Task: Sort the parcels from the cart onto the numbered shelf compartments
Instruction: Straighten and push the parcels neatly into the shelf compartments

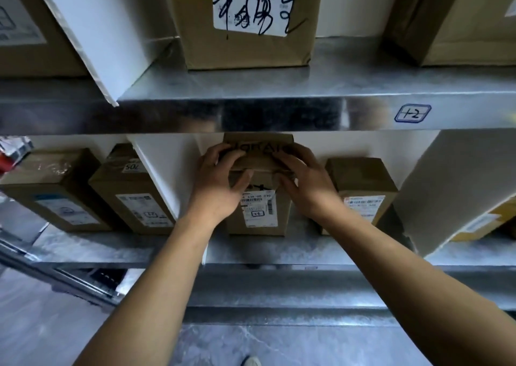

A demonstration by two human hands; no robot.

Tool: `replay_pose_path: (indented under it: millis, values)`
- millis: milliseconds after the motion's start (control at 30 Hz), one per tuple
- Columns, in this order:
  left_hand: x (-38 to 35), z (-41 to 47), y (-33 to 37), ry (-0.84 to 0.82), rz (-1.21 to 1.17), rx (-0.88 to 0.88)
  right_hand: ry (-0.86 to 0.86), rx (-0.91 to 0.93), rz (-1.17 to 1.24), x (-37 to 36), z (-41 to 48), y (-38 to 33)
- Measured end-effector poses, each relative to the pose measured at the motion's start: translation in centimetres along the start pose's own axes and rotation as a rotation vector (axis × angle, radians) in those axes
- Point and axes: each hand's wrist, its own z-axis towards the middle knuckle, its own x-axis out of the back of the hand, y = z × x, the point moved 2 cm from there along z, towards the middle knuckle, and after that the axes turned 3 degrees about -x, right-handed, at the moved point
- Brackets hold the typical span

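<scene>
Nearest the camera, the toe of a shoe (251, 361) shows on the grey floor, and two bare forearms reach up from there to the lower shelf (279, 249). The left hand (220, 182) and the right hand (305, 182) both grip a flat brown parcel (259, 153), one at each end: the fingers curl over its top and the thumbs press against its front edge. That parcel lies on top of a taller upright box (258, 212) with a white shipping label, which stands on the lower shelf between the left divider (164, 175) and the right divider (452, 186), both white. Just to its right in the same compartment stands another labelled box (363, 189); beyond the left divider stand a box marked 705 (131, 186) and a further box (53, 189). Above, the metal shelf edge carries a handwritten tag (412, 113) reading 1-2. Farther up, on the upper shelf, sits a big carton (248, 50) whose white label bears black handwriting
</scene>
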Motion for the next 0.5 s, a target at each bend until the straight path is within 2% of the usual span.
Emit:
replay_pose_path:
  millis: [200,500]
  values:
    - [0.3,0.0,-0.5,0.025,-0.008,0.042,-0.002,-0.014,0.042,-1.2,1.0,-0.3]
    - [-0.4,-0.7,0.3,0.068,0.009,-0.009,0.009,0.025,0.05,-1.1,-0.2,1.3]
